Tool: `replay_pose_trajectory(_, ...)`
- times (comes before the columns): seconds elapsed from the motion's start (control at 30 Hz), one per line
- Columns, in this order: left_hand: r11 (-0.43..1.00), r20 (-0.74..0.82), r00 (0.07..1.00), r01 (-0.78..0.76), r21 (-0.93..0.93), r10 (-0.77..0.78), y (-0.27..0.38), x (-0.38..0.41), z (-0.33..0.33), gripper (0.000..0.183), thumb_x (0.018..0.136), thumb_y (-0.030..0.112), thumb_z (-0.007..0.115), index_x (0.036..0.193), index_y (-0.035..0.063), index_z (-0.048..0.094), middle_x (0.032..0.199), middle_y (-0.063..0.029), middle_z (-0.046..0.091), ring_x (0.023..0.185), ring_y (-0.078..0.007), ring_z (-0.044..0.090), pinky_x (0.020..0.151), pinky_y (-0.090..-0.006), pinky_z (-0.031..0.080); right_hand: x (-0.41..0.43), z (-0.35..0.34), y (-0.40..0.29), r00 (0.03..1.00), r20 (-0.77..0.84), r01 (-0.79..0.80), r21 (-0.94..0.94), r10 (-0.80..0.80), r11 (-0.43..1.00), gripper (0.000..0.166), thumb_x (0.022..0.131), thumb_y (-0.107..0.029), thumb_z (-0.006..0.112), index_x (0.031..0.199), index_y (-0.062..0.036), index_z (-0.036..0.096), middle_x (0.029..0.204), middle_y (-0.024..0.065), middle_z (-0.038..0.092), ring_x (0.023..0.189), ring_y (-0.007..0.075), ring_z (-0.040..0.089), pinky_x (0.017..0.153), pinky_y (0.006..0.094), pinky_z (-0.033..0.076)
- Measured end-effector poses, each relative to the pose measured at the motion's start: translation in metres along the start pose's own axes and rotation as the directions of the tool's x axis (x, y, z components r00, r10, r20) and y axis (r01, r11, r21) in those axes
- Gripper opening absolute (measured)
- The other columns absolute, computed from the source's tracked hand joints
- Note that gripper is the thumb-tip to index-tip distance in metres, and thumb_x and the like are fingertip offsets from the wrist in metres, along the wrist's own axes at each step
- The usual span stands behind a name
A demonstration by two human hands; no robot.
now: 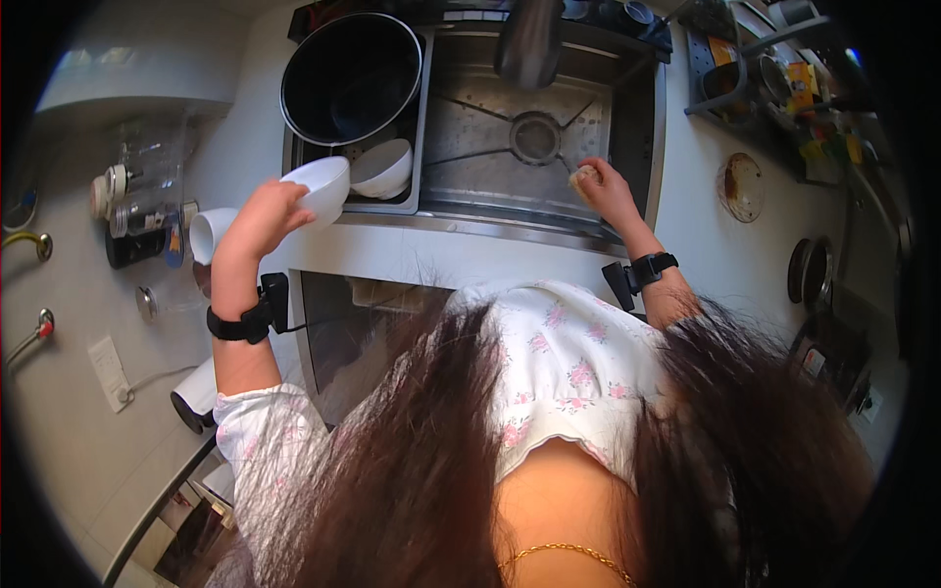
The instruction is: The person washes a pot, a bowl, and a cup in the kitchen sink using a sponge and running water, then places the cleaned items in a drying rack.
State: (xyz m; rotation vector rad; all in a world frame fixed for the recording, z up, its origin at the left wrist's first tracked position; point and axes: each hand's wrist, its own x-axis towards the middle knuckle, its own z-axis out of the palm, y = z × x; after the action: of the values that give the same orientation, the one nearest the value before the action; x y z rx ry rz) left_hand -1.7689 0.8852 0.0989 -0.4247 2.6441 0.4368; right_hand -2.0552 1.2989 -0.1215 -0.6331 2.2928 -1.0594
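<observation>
My left hand [268,217] grips a white bowl [327,189], tilted over the near edge of the drainer at the sink's left. Close beside it, a second white bowl [386,170] leans inside that drainer [415,198]. Behind the bowls rests a large dark pot [353,77] with its mouth facing up. My right hand [609,192] pinches a tan scrubbing sponge [584,182] over the right part of the stainless steel sink [470,176]. Beneath a dark faucet [528,51], the round drain [535,137] shows in the sink floor.
A white cup [212,234] and clear jars [151,165] stand left of my left forearm. On the right counter are a glass dish [741,187] with brown residue and a dark dish rack [742,81] of mixed items. A white counter edge [353,250] runs before me.
</observation>
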Motion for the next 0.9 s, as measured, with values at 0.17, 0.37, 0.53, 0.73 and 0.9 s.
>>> replay_pose_trajectory(0.17, 0.998, -0.020, 0.999, -0.029, 0.056, 0.030, -0.029, 0.013, 0.020, 0.028, 0.078, 0.012, 0.074, 0.101, -0.0003, 0.064, 0.093, -0.0172, 0.065, 0.091, -0.0390, 0.058, 0.080, -0.0440, 0.049, 0.000, 0.004, 0.000, 0.996, 0.065, -0.055, -0.037, 0.057, 0.998, 0.034, 0.086, -0.027, 0.063, 0.114, -0.0090, 0.062, 0.102, 0.0192, 0.068, 0.096, 0.0339, 0.067, 0.084, 0.0379, 0.052)
replay_pose_trajectory(0.37, 0.982, -0.103, 0.981, -0.153, 0.115, 0.165, -0.060, 0.041, 0.057, 0.023, 0.078, 0.009, 0.071, 0.098, 0.0041, 0.062, 0.092, -0.0137, 0.063, 0.092, -0.0366, 0.056, 0.082, -0.0433, 0.047, 0.000, 0.010, 0.001, 0.994, 0.097, -0.049, -0.054, 0.054, 0.997, 0.032, 0.085, -0.028, 0.063, 0.111, -0.0081, 0.063, 0.101, 0.0200, 0.068, 0.097, 0.0366, 0.066, 0.085, 0.0391, 0.052)
replay_pose_trajectory(0.53, 0.965, -0.038, 0.989, -0.128, 0.230, 0.140, -0.069, 0.059, 0.071, 0.024, 0.074, 0.006, 0.070, 0.097, 0.0049, 0.063, 0.093, -0.0120, 0.063, 0.096, -0.0358, 0.055, 0.084, -0.0437, 0.047, 0.007, 0.014, 0.023, 0.986, 0.152, -0.038, -0.164, 0.063, 0.986, 0.033, 0.085, -0.027, 0.064, 0.111, -0.0074, 0.063, 0.100, 0.0185, 0.068, 0.093, 0.0330, 0.066, 0.082, 0.0382, 0.052)
replay_pose_trajectory(0.73, 0.954, -0.007, 0.992, -0.119, 0.276, 0.126, -0.078, 0.074, 0.094, 0.022, 0.075, 0.006, 0.068, 0.098, 0.0066, 0.067, 0.095, -0.0120, 0.065, 0.098, -0.0335, 0.057, 0.087, -0.0431, 0.048, 0.033, 0.035, 0.060, 0.979, 0.200, 0.037, -0.381, 0.043, 0.924, 0.026, 0.080, -0.017, 0.063, 0.102, -0.0031, 0.064, 0.095, 0.0208, 0.067, 0.094, 0.0405, 0.063, 0.081, 0.0463, 0.051)
replay_pose_trajectory(0.9, 0.963, 0.006, 0.995, -0.093, 0.252, 0.095, -0.083, 0.088, 0.110, 0.024, 0.075, 0.005, 0.066, 0.099, 0.0064, 0.069, 0.100, -0.0120, 0.066, 0.102, -0.0336, 0.057, 0.088, -0.0419, 0.050, 0.064, 0.051, 0.083, 0.957, 0.223, -0.012, -0.606, 0.184, 0.795, 0.026, 0.079, -0.015, 0.064, 0.103, -0.0048, 0.065, 0.099, 0.0198, 0.067, 0.097, 0.0407, 0.063, 0.083, 0.0467, 0.052)
